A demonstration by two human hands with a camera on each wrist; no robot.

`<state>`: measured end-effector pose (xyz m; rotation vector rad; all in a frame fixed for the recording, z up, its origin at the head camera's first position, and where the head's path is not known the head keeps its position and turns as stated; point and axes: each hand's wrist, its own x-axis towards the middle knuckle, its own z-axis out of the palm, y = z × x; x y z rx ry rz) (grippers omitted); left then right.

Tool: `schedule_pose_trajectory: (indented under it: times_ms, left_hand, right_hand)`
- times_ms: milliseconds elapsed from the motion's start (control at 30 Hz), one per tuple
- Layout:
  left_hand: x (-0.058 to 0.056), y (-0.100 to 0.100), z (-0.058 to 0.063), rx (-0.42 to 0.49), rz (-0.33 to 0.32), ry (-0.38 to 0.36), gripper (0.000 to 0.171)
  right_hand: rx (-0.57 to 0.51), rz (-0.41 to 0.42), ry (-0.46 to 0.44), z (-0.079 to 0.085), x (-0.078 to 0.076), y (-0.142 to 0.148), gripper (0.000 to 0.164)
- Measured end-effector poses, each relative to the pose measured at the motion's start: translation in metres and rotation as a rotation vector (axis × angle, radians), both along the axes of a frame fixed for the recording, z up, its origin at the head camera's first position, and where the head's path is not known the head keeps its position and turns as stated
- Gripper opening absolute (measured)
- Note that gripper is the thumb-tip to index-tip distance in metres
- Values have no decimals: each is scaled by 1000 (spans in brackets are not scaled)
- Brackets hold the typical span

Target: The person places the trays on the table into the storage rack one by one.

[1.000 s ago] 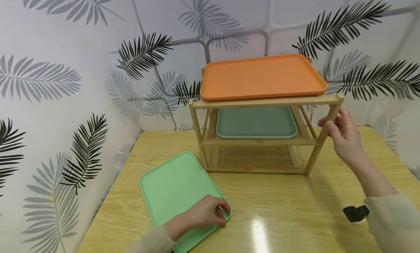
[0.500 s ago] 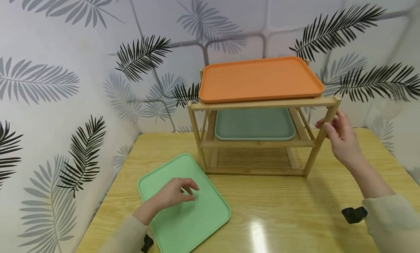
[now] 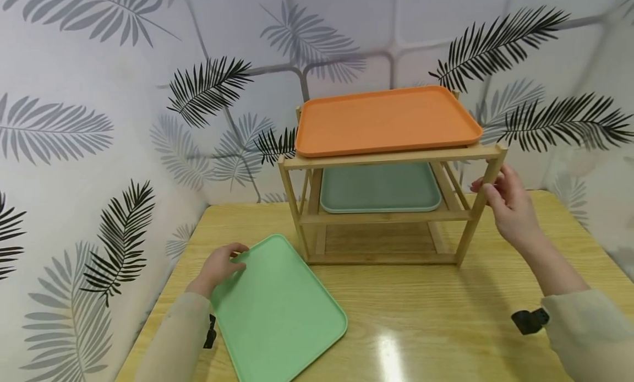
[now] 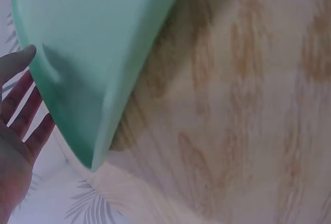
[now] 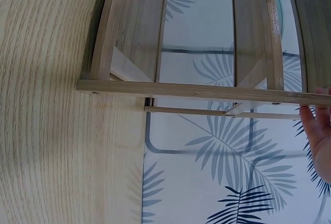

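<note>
Head view: left hand (image 3: 219, 267), grip spread, at edge of green tray (image 3: 281, 311); right hand (image 3: 515, 207) pinching wooden rack (image 3: 386, 217).

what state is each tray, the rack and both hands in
Orange tray: face up, atop the rack
Grey-green tray: face up, middle tier
Green tray: face up on the table
Rack: standing upright
Left hand: fingers apart at green tray's edge
Right hand: gripping rack

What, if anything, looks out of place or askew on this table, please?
Only the light green tray stands out: it lies on the table, left of the wooden rack and turned at an angle to it, while the orange tray and grey-green tray sit on the rack's tiers. I see no spill or damage.
</note>
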<state>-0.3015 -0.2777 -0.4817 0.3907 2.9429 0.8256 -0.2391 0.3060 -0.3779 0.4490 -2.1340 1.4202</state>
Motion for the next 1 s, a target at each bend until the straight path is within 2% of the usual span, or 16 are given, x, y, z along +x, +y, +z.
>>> schedule_pose_trajectory:
  times_ms: [200,467,633,700,867,1000]
  left_hand:
    - [4,-3,1,-50,-11,0,35]
    - [16,-8,0,-54,-102,-19,30]
    - [31,-1,3,-44,-136,-101,34]
    - [39,4,2,-15,-125,-136,36]
    - [59,8,-3,57,-89,-145,37]
    - [74,3,-11,114,-100,-134,39]
  right_hand:
    - [8,-10,-6,0,-1,0,50]
    - [18,-21,13,3,-2,0,49]
    - [32,-38,3,4,-1,0,49]
    - [32,-39,0,4,-1,-1,48]
    - [39,-47,-7,3,0,-1,48]
    - [37,-32,-15,2,0,-2,48]
